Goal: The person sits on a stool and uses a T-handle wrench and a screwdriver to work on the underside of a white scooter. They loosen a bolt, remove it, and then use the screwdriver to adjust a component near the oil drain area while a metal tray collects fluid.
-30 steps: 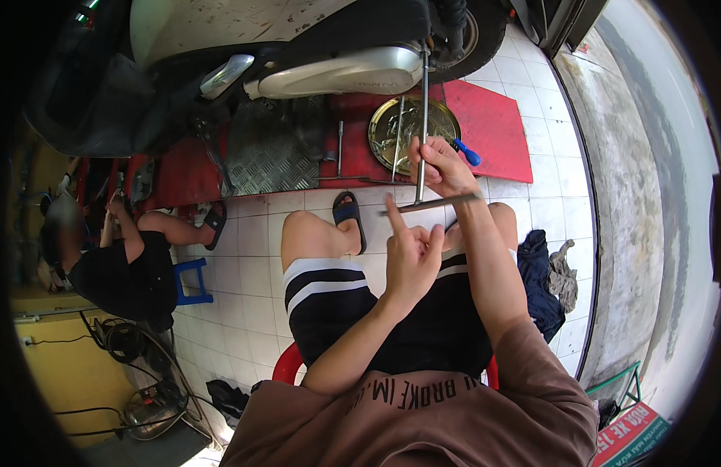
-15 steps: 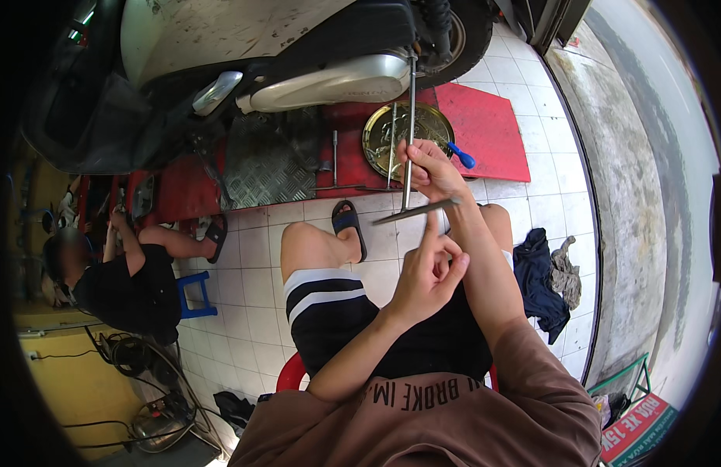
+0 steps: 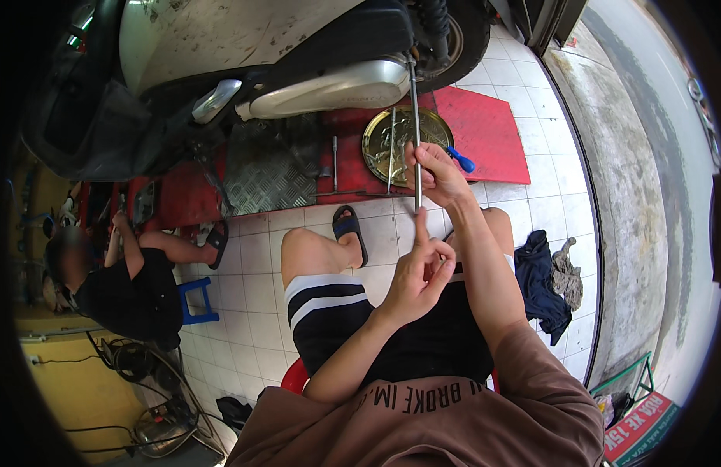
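My right hand is closed around the shaft of a T-handle wrench. The wrench's far end meets the scooter near the rear of its silver side cover, beside the wheel. My left hand holds nothing. Its index finger points forward, with the tip at the wrench's near end, and the other fingers are loosely curled. The crossbar cannot be made out now. Beyond my right hand lies a round gold tray of small metal parts, with another long T-handle wrench across it.
The scooter stands over a red platform. A blue-handled tool lies at the tray's right edge, and another wrench left of the tray. Dark cloths lie on the tiles. A person sits at left near a blue stool.
The wrench's crossbar has turned from its slanted position and no longer shows clearly. My left hand has shifted slightly left, its index finger now at the wrench's near end. My right hand keeps its grip.
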`<state>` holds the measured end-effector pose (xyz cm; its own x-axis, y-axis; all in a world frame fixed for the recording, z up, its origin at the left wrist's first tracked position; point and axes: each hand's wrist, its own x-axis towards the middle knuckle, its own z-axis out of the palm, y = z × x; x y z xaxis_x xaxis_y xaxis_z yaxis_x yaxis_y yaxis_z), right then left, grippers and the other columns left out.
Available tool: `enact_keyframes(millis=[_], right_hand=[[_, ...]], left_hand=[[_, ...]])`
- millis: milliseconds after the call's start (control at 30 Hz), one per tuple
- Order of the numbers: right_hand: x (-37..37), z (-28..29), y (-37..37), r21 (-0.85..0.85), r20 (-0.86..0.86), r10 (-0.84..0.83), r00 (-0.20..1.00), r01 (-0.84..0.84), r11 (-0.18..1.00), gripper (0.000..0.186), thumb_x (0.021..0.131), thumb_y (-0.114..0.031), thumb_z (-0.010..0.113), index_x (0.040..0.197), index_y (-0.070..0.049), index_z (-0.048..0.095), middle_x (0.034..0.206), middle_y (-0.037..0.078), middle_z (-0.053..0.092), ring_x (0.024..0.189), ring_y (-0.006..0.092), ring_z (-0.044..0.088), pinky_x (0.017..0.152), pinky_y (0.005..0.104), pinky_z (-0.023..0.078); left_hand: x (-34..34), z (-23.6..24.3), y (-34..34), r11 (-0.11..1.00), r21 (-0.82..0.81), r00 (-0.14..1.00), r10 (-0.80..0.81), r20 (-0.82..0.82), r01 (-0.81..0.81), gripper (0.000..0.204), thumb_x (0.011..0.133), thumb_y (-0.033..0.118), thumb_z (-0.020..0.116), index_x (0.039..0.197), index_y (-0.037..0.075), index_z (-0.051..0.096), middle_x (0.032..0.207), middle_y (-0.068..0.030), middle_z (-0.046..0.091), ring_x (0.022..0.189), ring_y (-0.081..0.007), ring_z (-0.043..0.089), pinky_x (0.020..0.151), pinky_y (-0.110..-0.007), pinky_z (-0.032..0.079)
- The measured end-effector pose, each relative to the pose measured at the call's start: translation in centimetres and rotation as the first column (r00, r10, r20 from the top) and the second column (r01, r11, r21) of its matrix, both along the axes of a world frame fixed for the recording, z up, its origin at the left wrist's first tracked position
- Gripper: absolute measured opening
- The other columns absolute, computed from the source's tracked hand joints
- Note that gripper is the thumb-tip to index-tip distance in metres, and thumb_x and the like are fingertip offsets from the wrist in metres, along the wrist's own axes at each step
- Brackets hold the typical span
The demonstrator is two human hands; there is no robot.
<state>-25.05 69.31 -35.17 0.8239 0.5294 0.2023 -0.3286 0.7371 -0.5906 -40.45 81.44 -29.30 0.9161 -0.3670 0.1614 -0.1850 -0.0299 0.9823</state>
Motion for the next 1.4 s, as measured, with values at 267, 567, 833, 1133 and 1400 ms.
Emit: enact_keyframes(millis=[267, 567, 833, 1133, 1400], right_hand=[[0.1, 0.0, 0.9, 0.022, 0.007, 0.037, 0.999, -0.037, 0.999, 0.023, 0.099, -0.026, 0.053, 0.092, -0.004, 0.054, 0.054, -0.007, 0.037, 0.047, 0.0031, 0.028, 0.044, 0.0201, 0.022], [0.2, -0.1, 1.1, 0.045, 0.02, 0.026, 0.999, -0.027, 0.999, 0.023, 0.1, -0.027, 0.053, 0.093, -0.005, 0.053, 0.055, -0.006, 0.037, 0.049, 0.0035, 0.03, 0.045, 0.0197, 0.022], [0.3, -0.2, 1.1, 0.038, 0.014, -0.007, 1.0, 0.006, 0.999, 0.023, 0.099, -0.027, 0.055, 0.092, -0.005, 0.052, 0.055, -0.007, 0.037, 0.048, 0.0031, 0.03, 0.045, 0.0195, 0.022], [0.3, -0.2, 1.2, 0.098, 0.035, -0.003, 0.999, 0.0, 0.995, 0.024, 0.098, -0.028, 0.055, 0.091, -0.006, 0.052, 0.054, -0.007, 0.036, 0.048, 0.003, 0.03, 0.045, 0.0202, 0.022], [0.2, -0.3, 1.7, 0.051, 0.031, -0.021, 0.999, 0.02, 0.998, 0.024, 0.099, -0.027, 0.053, 0.091, -0.005, 0.053, 0.053, -0.006, 0.037, 0.047, 0.003, 0.03, 0.045, 0.0196, 0.022]], left_hand=[[-1.7, -3.3, 0.6, 0.998, 0.04, 0.955, 0.062, -0.291, -0.053, 0.084, 0.093, 0.002, 0.054, 0.153, 0.007, -0.003, 0.084, -0.0046, 0.059, 0.065, -0.0048, 0.051, 0.062, -0.016, 0.041], [-0.1, -1.2, 1.6, 0.979, -0.116, 0.957, 0.132, -0.258, -0.166, 0.082, 0.094, 0.003, 0.052, 0.152, 0.005, -0.005, 0.078, -0.0038, 0.056, 0.063, -0.0046, 0.047, 0.058, -0.015, 0.035], [-0.3, 0.8, 1.1, 0.977, -0.202, 0.983, 0.028, -0.183, -0.065, 0.084, 0.094, 0.002, 0.05, 0.153, 0.009, -0.009, 0.081, -0.005, 0.056, 0.068, -0.0069, 0.051, 0.064, -0.018, 0.041], [0.1, 0.2, 1.3, 0.957, -0.153, 0.909, -0.283, -0.307, 0.247, 0.089, 0.094, 0.003, 0.053, 0.152, 0.013, -0.013, 0.086, -0.0056, 0.058, 0.07, -0.007, 0.052, 0.065, -0.016, 0.041], [-1.1, 0.3, 0.2, 0.923, -0.36, 0.857, -0.072, -0.51, -0.136, 0.085, 0.095, 0.004, 0.052, 0.152, 0.01, -0.011, 0.086, -0.005, 0.056, 0.064, -0.0042, 0.045, 0.052, -0.016, 0.036]])
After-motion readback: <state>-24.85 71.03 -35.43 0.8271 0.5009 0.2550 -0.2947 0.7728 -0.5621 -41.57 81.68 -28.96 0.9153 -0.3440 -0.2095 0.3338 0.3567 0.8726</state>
